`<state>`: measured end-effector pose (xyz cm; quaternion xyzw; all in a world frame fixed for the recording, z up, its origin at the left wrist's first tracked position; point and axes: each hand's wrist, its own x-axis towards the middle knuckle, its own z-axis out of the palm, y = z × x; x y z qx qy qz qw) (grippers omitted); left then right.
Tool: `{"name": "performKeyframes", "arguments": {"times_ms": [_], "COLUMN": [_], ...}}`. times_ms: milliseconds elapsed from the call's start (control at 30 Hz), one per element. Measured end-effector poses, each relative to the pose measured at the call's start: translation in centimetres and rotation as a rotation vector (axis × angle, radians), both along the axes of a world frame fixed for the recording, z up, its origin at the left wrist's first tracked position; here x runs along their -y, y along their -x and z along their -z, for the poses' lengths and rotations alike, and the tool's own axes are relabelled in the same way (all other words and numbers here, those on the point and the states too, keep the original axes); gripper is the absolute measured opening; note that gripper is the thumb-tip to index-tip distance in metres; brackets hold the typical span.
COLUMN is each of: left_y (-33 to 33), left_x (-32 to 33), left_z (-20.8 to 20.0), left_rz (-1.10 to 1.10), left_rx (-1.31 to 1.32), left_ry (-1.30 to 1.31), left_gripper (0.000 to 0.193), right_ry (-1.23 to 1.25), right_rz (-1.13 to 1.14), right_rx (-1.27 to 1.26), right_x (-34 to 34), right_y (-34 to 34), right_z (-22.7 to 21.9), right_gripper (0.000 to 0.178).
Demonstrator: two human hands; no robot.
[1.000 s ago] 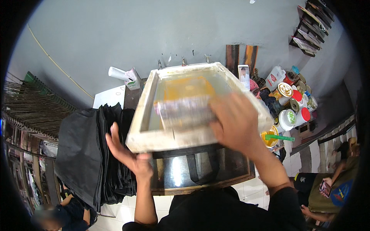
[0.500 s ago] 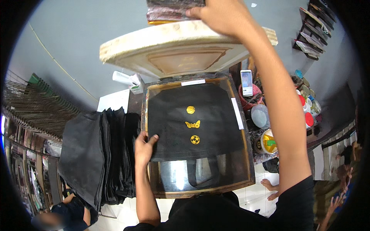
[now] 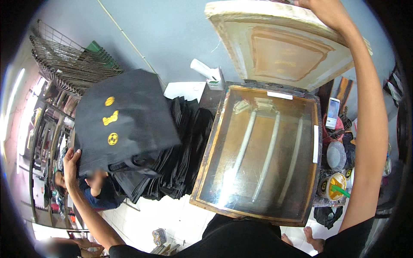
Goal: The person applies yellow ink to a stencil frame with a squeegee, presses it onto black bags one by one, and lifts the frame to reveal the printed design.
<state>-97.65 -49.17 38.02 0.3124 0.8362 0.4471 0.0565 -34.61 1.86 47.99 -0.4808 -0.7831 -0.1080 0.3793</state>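
Note:
Off to the left, my left hand [image 3: 72, 162] pinches the near left corner of a black fabric bag [image 3: 146, 114]. Three yellow prints run down the bag: a basketball, a game controller and a football. It lies spread over a pile of black bags [image 3: 185, 150]. At the upper right, my right hand [image 3: 329, 15] is closed over the top edge of a raised, hinged screen printing frame [image 3: 241, 41]; its fingertips are partly cut off by the picture's edge. Below the frame, the glass-topped printing board [image 3: 221, 172] lies bare, with light tubes showing through.
Right of the board stand a tub of yellow ink [image 3: 330, 189] with a green tool, a clear-lidded container [image 3: 336, 155] and a propped phone [image 3: 332, 112]. Stacked wire racks [image 3: 73, 64] are at the far left. Other people [image 3: 101, 189] are at the lower left.
My left hand has carried the printed bag off the glass and leftward onto the pile. The view has turned left. My right hand stays at the top of the raised frame.

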Motion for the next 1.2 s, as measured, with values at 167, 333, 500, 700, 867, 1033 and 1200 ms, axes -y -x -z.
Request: {"name": "performKeyframes", "arguments": {"times_ms": [167,333,500,700,867,1033,1200], "left_y": [2.6,-19.7,-24.5,-25.1,-30.0,-35.6,-45.7], "left_x": [3.2,-11.6,-13.0,-12.9,-14.6,-17.8,-24.2], "left_z": [1.3,4.7,9.4,6.7,4.6,6.5,17.1], "left_rz": [-0.415,0.384,0.629,0.537,0.824,1.181,1.440], "left_rx": [-0.985,-0.439,-0.887,-0.717,-0.459,-0.222,-0.163], "left_ry": [0.600,0.401,0.657,0.570,0.734,0.661,0.567], "left_gripper": [0.056,0.035,0.027,0.014,0.024,0.027,0.036], "right_ry": [0.017,0.005,0.023,0.014,0.019,-0.014,-0.005], "right_rz": [-0.040,-0.037,-0.027,-0.022,0.029,-0.063,-0.050], "right_rx": [-0.046,-0.032,-0.027,-0.014,0.034,0.026,0.061], "right_x": [-0.4,0.0,1.5,2.2,1.0,1.2,0.3], "right_y": [0.1,-0.6,0.0,0.0,-0.4,-0.7,-1.6], "right_z": [0.3,0.5,0.5,0.6,0.8,1.1,1.0], "right_gripper": [0.037,0.039,0.039,0.039,0.041,0.039,0.040]}}
